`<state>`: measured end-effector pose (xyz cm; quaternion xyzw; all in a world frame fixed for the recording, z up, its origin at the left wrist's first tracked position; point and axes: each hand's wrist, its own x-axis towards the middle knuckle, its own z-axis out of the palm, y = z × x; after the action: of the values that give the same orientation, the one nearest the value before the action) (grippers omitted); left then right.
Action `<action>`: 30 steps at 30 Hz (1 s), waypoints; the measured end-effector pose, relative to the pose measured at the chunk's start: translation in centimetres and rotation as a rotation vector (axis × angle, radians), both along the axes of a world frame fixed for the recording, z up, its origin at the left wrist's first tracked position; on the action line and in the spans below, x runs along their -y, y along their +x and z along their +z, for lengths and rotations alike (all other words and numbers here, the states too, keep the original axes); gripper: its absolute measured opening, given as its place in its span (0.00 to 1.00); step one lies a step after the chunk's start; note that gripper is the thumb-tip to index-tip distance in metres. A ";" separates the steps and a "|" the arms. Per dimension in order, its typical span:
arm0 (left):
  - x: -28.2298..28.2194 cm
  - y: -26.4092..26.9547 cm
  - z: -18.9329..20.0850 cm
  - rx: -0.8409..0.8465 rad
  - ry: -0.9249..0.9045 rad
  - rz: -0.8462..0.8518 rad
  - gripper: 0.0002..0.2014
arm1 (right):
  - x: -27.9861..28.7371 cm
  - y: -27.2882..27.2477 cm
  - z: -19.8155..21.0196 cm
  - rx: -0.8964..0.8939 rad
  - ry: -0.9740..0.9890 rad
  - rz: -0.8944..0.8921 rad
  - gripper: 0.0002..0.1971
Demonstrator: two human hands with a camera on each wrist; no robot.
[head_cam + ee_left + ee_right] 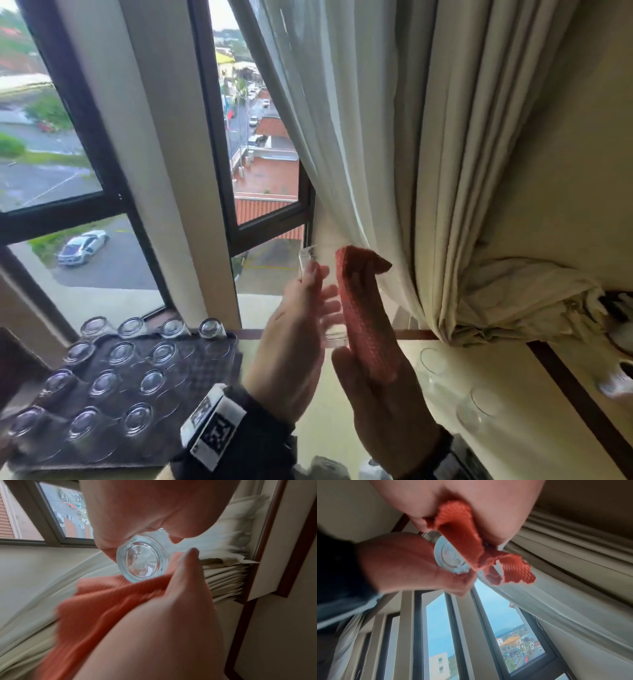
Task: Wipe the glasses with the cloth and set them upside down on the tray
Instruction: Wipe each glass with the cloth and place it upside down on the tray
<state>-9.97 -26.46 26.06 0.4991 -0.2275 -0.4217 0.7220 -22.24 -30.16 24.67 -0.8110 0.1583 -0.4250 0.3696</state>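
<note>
My left hand (317,301) holds a clear glass (335,335) up over the table, fingers curled round its side. The glass's thick base faces the left wrist camera (142,561) and shows again in the right wrist view (448,557). My right hand (373,387) pinches an orange-red waffle cloth (363,308) and presses it against the glass's right side; the cloth (462,540) sits between thumb and fingers. A dark patterned tray (219,363) lies at the left with several glasses (102,383) standing upside down on it.
Two upright clear glasses (433,359) (486,401) stand on the cream tabletop (513,445) to the right of my hands. A bunched cream curtain (496,308) hangs close behind them. The window (260,171) is straight ahead. Blurred items sit at the far right edge.
</note>
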 end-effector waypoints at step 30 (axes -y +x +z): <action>-3.2 2.7 5.4 0.091 -0.118 -0.043 0.33 | -1.4 4.0 5.2 0.138 -0.203 0.157 0.27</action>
<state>-7.26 -23.21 31.45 0.4694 -0.2950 -0.3997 0.7300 -18.22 -28.80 29.86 -0.8229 0.0248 -0.4635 0.3277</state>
